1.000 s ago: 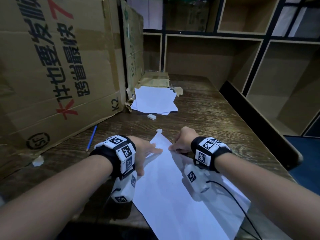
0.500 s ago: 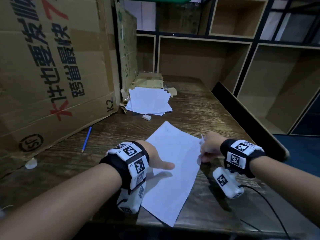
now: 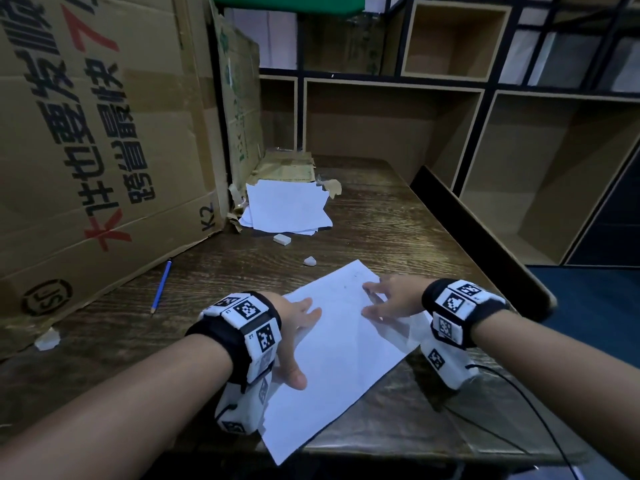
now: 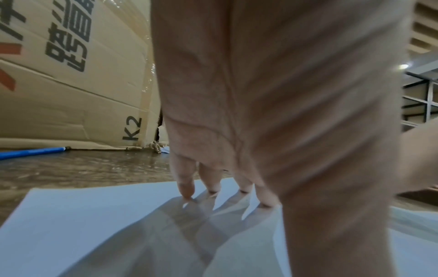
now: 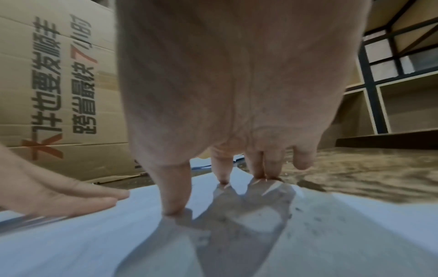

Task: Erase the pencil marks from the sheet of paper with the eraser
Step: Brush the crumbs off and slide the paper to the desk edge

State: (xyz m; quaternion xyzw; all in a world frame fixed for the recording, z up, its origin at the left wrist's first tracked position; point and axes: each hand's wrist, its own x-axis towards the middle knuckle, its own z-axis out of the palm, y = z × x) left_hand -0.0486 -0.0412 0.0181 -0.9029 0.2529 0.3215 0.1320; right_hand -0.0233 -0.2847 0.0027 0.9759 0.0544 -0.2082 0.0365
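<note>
A white sheet of paper (image 3: 346, 362) lies at an angle on the dark wooden desk (image 3: 398, 223), with faint pencil marks (image 3: 349, 284) near its far corner. My left hand (image 3: 294, 341) rests flat on the sheet's left edge, fingers straight (image 4: 187, 187). My right hand (image 3: 377, 301) presses spread fingertips (image 5: 175, 206) on the sheet's far right part. The paper (image 5: 94, 243) shows grey specks beside that hand. A white rectangular eraser (image 3: 282, 239) lies beyond the sheet, untouched, in front of a paper pile. Neither hand holds anything.
A small white lump (image 3: 309, 260) sits between eraser and sheet. A blue pencil (image 3: 161, 286) lies at the left by a big cardboard box (image 3: 104, 150). A stack of white sheets (image 3: 287, 207) is at the back. Open shelves (image 3: 554, 168) stand behind and right.
The sheet has been swung round and laid flat across the desk. My right hand, which pinched its edge, now lies open on it. My left hand has spread flat on its left edge.
</note>
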